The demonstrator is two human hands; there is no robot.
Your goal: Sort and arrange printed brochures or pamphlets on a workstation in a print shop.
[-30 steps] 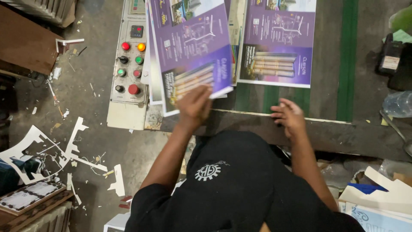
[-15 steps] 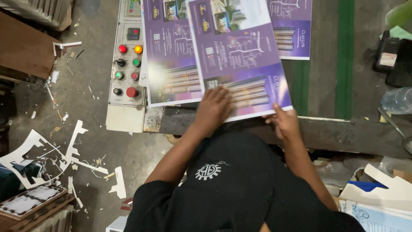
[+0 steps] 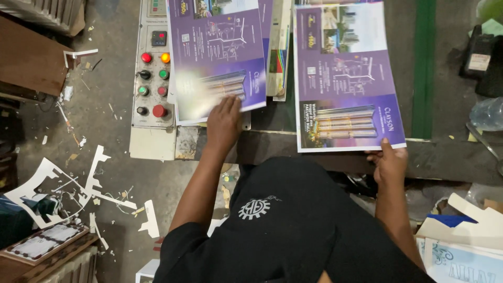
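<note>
- Workshop setting: a dark work table [image 3: 450, 157] with a green strip [image 3: 422, 68] along its right part, above a concrete floor [image 3: 105, 131] strewn with white card offcuts [image 3: 63, 186].
- Left hand [image 3: 224, 123]: fingers [image 3: 226, 105] spread fairly wide and pressed flat on the lower edge of the left purple printed sheet [image 3: 220, 57]; nothing is gripped.
- Left sheet: lies on a stack of similar sheets near the table's front edge, its left part overlapping the control panel [image 3: 152, 78].
- Right hand [image 3: 389, 163]: fingers closed narrowly on the lower right corner of the right purple printed sheet [image 3: 346, 78], thumb on top, the other fingers hidden beneath.
- Right sheet: rests flat on the table, its bottom edge close to the table's front edge, well apart from the left sheet.
- Control panel: pale box at the table's left end, bearing red, green, orange and black buttons.
- Periphery: the person's black shirt [image 3: 293, 230] fills the lower centre; white cartons [image 3: 466, 241] stand at lower right; a clear plastic bottle [image 3: 487, 112] lies at the table's right edge.
</note>
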